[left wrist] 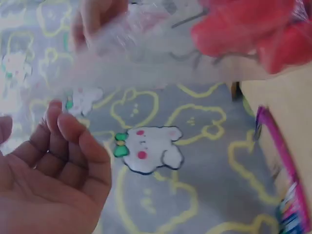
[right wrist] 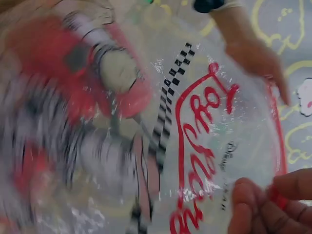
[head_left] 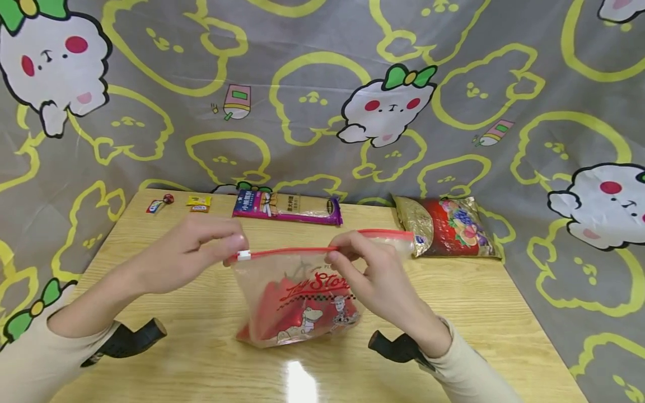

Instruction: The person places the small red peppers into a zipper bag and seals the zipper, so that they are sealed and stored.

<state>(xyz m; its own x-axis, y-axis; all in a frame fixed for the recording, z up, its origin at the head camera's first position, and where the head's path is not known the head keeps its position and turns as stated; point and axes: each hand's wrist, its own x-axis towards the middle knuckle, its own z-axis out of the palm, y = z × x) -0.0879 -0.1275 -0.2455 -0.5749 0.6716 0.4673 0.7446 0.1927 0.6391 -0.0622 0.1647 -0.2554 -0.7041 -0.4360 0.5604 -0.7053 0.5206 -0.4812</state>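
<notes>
A see-through slider zip bag [head_left: 302,302] with red lettering and cartoon prints stands on the table in the head view. Red items [left wrist: 234,34] show through its plastic; their kind is unclear. My right hand [head_left: 378,274] pinches the red zip edge between thumb and fingers, seen close in the right wrist view. At the zip's left end sits a white slider [head_left: 244,255]. My left hand [head_left: 186,254] is beside that slider, thumb and forefinger apart. In the left wrist view its fingers [left wrist: 78,141] bend loosely with nothing between them and the thumb.
Along the back of the wooden table [head_left: 181,313] lie a lollipop [head_left: 166,200], small yellow wrapped sweets [head_left: 199,203] and a purple-edged noodle packet [head_left: 287,207]. A gold and red fruit-print bag [head_left: 450,226] lies at back right. Patterned grey cloth [head_left: 312,157] surrounds the table.
</notes>
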